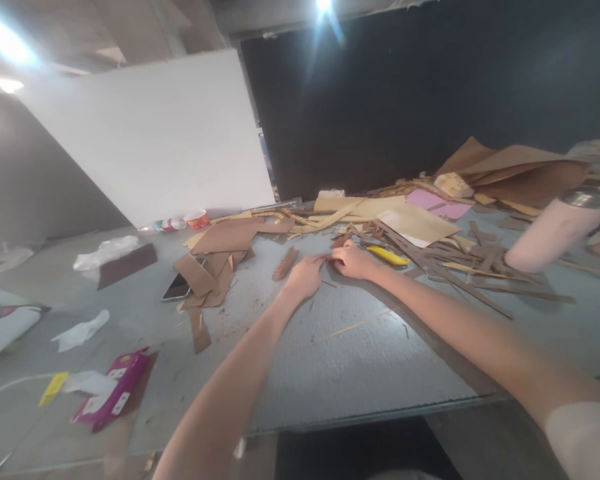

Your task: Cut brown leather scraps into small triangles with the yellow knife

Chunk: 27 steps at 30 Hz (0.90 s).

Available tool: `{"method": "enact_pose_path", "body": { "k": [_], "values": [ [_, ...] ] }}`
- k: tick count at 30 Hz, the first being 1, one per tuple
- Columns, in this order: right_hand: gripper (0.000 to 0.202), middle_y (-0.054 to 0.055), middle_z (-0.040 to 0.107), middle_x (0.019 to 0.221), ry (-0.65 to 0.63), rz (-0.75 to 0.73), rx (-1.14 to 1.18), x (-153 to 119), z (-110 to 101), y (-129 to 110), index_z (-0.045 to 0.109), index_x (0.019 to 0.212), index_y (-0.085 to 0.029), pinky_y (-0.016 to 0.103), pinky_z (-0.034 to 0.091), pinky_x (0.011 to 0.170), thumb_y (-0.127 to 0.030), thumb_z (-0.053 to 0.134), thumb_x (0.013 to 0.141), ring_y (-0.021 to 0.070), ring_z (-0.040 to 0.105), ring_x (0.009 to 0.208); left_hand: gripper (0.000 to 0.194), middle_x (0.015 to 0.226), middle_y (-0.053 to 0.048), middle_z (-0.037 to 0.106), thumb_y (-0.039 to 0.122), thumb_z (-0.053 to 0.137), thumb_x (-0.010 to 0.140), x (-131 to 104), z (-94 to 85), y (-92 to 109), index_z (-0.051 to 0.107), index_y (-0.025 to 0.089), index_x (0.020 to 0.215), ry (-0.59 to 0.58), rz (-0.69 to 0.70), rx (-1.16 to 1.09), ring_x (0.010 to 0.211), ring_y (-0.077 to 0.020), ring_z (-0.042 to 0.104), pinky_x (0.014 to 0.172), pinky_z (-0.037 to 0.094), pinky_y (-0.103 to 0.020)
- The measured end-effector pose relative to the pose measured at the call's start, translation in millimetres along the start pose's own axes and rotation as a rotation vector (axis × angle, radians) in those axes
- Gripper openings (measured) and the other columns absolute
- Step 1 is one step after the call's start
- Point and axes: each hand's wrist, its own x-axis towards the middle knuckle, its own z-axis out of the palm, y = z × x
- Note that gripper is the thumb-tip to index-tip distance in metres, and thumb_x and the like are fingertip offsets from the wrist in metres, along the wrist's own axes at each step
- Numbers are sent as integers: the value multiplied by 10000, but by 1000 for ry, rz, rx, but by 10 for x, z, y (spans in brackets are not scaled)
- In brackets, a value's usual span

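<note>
My left hand (305, 276) and my right hand (350, 260) meet at the middle of the grey table (330, 373). Their fingers are closed and pressed together at the tips. A small dark brown bit seems to be between them, but its kind is hidden. Just left of my left hand lies a small stack of brown strips (285, 263). Brown scraps (341, 240) lie right behind my right hand. To the right of it rests a yellow tool (389, 256), shaped like a cutter knife, apart from my fingers.
Brown sheets (225, 237) partly cover a phone (177, 288) on the left. A purple tissue pack (115, 393) lies near the front left. Many loose strips (480, 267) spread rightward to a pink bottle (555, 233). A red-and-white cup (197, 219) stands at the back.
</note>
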Motion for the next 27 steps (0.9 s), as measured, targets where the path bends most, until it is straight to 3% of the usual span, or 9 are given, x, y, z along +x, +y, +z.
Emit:
{"method": "enact_pose_path", "body": {
  "k": [6, 12, 15, 18, 27],
  "values": [
    [370, 94, 749, 905, 81, -27, -38, -11, -27, -9, 837, 1107, -170, 395, 330, 967, -158, 483, 997, 232, 632, 878, 571, 1534, -139, 663, 15, 473, 933, 15, 27, -27, 668, 121, 1459, -13, 38, 42, 1448, -248, 590, 1268, 444, -390],
    [368, 72, 720, 862, 111, 4, -30, -17, -11, -7, 849, 1080, -195, 375, 345, 965, -144, 493, 1002, 226, 622, 847, 575, 1558, -136, 641, 20, 479, 937, -4, 47, -52, 667, 142, 1466, 9, 53, 46, 1450, -248, 579, 1268, 440, -396],
    [375, 75, 738, 908, 93, -32, -13, -16, -3, -23, 835, 1156, -192, 367, 350, 966, -127, 501, 997, 228, 638, 877, 594, 1598, -130, 609, 27, 461, 946, -7, 53, -60, 634, 134, 1504, 8, 65, 56, 1461, -246, 569, 1280, 417, -386],
    [345, 80, 752, 936, 56, -35, -22, -11, -4, -42, 827, 1115, -182, 364, 349, 962, -126, 508, 998, 227, 654, 897, 598, 1622, -141, 587, 31, 453, 946, 6, 64, -67, 618, 107, 1516, -5, 66, 76, 1470, -258, 561, 1285, 406, -395],
    [313, 94, 800, 980, -9, 83, -3, 14, -42, -63, 837, 1052, -186, 355, 402, 945, -147, 530, 1011, 234, 713, 943, 633, 1566, -130, 642, 10, 448, 927, 60, 76, -49, 607, 118, 1529, -4, 55, 86, 1387, -264, 614, 1226, 458, -392]
  ]
}}
